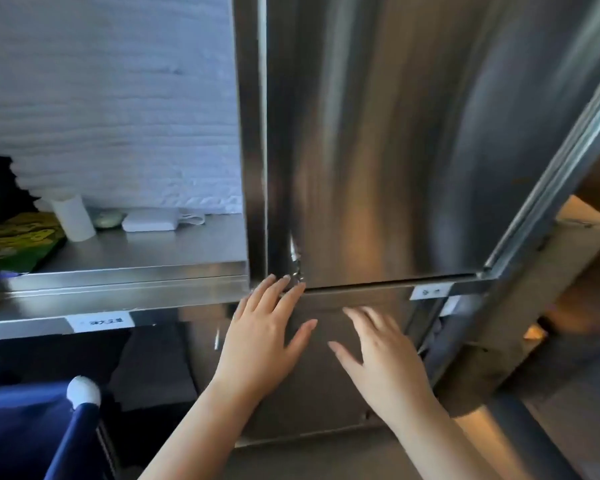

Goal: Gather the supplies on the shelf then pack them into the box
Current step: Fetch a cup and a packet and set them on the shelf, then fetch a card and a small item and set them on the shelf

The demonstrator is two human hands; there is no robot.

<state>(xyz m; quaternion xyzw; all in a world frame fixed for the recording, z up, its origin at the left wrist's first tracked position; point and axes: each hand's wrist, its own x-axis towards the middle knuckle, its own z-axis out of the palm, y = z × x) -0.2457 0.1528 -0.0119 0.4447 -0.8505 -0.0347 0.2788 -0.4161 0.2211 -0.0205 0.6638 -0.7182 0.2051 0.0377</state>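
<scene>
Brushed steel cabinet door (378, 168), smooth, flat; left hand (264, 334), right hand (385, 362) before it, fingers splayed, grip wide

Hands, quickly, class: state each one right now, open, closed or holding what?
Left hand: open, fingers spread at the steel door's lower edge, holding nothing.
Right hand: open, fingers spread, holding nothing.

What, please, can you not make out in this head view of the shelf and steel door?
Head view:
- Shelf-edge label: print too blurred to read.
- Green packet: cut off by the left edge.
- Steel door: hides whatever lies behind it.
- Left hand: fingertips near the door's corner; contact unclear.
- Packing box: out of frame.
</scene>
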